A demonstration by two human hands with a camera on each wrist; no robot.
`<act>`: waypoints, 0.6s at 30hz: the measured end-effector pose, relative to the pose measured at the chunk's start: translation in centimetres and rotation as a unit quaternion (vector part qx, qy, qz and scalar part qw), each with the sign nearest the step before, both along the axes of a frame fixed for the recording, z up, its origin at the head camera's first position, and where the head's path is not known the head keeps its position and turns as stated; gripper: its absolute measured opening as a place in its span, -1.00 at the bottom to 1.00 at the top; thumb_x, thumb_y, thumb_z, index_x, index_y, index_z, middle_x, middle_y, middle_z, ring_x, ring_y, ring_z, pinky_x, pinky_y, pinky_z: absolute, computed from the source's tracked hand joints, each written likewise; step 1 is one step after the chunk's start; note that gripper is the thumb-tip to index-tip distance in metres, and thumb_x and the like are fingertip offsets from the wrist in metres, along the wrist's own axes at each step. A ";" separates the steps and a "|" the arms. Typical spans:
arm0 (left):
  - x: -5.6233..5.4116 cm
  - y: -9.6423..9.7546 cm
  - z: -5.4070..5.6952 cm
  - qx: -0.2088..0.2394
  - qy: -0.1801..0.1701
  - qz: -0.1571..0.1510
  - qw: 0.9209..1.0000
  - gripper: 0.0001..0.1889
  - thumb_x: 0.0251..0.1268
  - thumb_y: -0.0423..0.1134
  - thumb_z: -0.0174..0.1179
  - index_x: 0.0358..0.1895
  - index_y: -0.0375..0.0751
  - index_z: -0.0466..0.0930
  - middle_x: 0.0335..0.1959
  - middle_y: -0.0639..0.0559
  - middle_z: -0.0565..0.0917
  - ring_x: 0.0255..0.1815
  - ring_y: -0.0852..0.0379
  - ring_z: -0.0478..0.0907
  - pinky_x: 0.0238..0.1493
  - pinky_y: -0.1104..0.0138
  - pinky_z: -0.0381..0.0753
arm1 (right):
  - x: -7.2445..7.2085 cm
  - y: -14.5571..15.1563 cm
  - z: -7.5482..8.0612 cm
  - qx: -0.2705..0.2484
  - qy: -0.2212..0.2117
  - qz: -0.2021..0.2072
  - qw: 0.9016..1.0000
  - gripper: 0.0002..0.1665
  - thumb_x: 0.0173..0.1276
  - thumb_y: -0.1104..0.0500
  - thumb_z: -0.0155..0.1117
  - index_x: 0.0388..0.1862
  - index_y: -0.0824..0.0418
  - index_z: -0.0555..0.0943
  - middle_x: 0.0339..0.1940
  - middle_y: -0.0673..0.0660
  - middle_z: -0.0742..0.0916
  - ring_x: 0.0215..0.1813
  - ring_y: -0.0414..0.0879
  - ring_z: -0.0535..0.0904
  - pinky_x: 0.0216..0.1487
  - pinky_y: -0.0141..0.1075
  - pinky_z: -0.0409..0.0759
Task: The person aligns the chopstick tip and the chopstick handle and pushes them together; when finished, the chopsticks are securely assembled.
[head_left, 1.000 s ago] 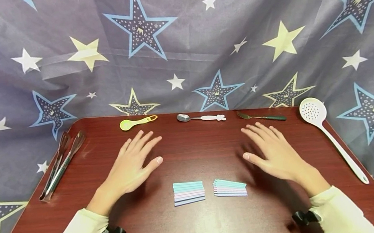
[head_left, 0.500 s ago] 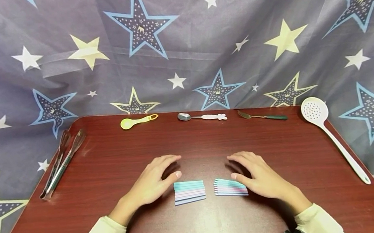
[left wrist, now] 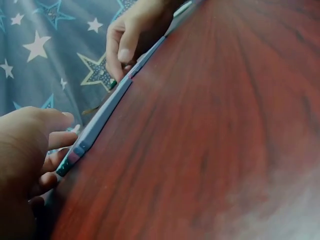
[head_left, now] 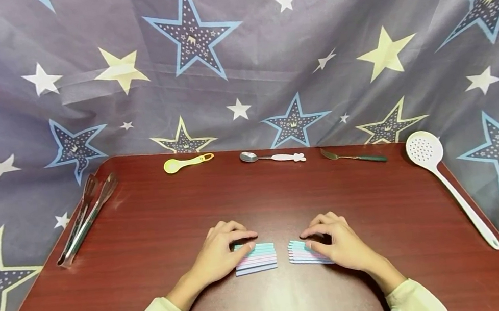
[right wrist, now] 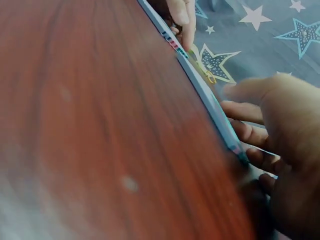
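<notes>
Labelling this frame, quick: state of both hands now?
Left hand: open, at the left row of sticks, nothing gripped.
Right hand: open, at the right row of sticks, nothing gripped.

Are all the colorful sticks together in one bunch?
No, the head view shows a left bunch by the left hand and a separate right bunch by the right hand, with table showing between them.

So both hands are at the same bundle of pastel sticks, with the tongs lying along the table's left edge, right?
Not quite: each hand has its own bundle. The head view shows the left hand at the left bundle and the right hand at the right bundle.
</notes>
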State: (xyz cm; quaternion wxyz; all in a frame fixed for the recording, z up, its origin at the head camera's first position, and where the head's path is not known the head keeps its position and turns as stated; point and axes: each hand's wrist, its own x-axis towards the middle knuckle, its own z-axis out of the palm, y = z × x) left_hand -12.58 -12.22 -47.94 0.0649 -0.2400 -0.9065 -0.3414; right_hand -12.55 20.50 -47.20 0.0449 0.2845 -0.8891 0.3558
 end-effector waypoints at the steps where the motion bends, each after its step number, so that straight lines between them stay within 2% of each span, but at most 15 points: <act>1: 0.1 0.0 -0.1 -0.004 0.005 0.000 1.000 -0.79 0.30 -0.02 0.41 -0.02 0.24 0.83 -0.12 0.37 0.68 -0.11 0.34 0.44 -0.03 0.25 0.36 | 0.1 0.0 -0.2 -0.001 0.006 -0.001 1.000 -0.75 0.29 0.18 0.51 -0.08 -0.10 0.81 -0.15 -0.19 0.73 -0.09 -0.26 0.44 -0.05 -0.22 0.21; 9: 0.0 0.6 -0.3 -0.022 0.011 -0.008 1.000 -0.84 0.17 0.00 0.49 -0.16 0.32 0.85 -0.19 0.39 0.68 -0.15 0.36 0.44 -0.07 0.28 0.35 | 0.3 0.3 -0.9 -0.006 0.032 -0.009 0.999 -0.70 0.16 0.24 0.58 -0.21 -0.16 0.81 -0.22 -0.21 0.72 -0.11 -0.30 0.43 -0.05 -0.23 0.21; 18: 0.1 0.4 0.1 -0.015 0.014 0.016 1.000 -0.85 0.11 -0.03 0.53 -0.22 0.31 0.85 -0.24 0.42 0.68 -0.16 0.35 0.47 -0.09 0.30 0.31 | 0.0 -0.3 -0.6 -0.006 0.034 -0.007 0.999 -0.72 0.19 0.23 0.57 -0.23 -0.17 0.79 -0.23 -0.23 0.74 -0.12 -0.29 0.45 -0.03 -0.21 0.23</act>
